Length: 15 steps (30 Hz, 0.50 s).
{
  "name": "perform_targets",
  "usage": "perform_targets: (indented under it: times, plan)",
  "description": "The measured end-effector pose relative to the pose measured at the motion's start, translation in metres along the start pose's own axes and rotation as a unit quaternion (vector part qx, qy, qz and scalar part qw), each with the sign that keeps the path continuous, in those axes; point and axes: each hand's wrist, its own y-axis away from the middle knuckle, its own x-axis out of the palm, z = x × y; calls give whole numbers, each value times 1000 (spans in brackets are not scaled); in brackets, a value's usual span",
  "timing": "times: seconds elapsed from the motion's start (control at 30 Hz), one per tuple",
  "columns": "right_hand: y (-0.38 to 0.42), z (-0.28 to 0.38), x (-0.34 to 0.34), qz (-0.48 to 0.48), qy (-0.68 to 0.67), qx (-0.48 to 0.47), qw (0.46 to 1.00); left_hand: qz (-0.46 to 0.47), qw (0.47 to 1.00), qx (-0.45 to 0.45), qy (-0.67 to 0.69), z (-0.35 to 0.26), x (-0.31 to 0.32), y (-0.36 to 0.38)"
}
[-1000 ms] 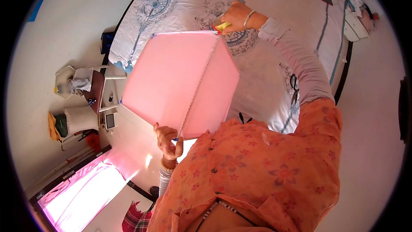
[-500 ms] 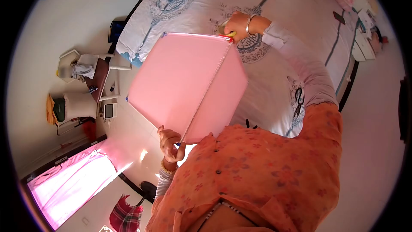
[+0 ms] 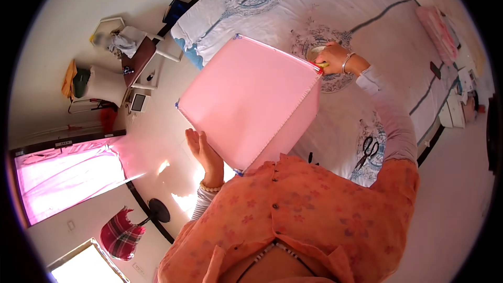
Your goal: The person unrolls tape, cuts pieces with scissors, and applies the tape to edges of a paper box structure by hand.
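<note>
A pink box-shaped frame covered in smooth, shiny fabric is in front of my chest. Its edges have a corded trim, and small blue bits show at several corners. At its far right corner, beside a red bit, my right hand is closed on a small yellow and beige thing; the fingers partly hide it, and I cannot tell its kind. My left hand lies along the lower left edge of the box, fingers stretched out and holding nothing.
Under and beyond the box spreads a bed with a white and blue patterned sheet. Black scissors lie on it near my right elbow. A chair stands at the left, and pink folded bedding lies at the far right.
My left hand has opened from its grip at the near corner and now lies flat along the edge. The box and right hand appear farther right as the view has turned.
</note>
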Motion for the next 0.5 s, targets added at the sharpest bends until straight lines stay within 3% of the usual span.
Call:
perform_targets:
  times: [0.03, 0.1, 0.13, 0.2, 0.4, 0.5]
  plan:
    - [2, 2, 0, 13, -10, 6, 1000, -3, 1000, 3, 0, 2, -5, 1]
    - [6, 4, 11, -16, 4, -9, 1000, 107, 989, -67, 69, 12, -10, -1]
    - [8, 5, 15, -41, 15, -22, 999, 108, 989, -66, 72, 17, -14, -2]
    - [17, 5, 23, -35, 20, -19, 999, 140, 963, -218, 75, 23, -20, 3]
    - [65, 19, 44, -52, 4, 26, 998, 135, 966, -211, 59, 5, -13, 22]
    - [98, 24, 51, -133, -19, 27, 991, 202, 963, -166, 65, 2, -16, 26]
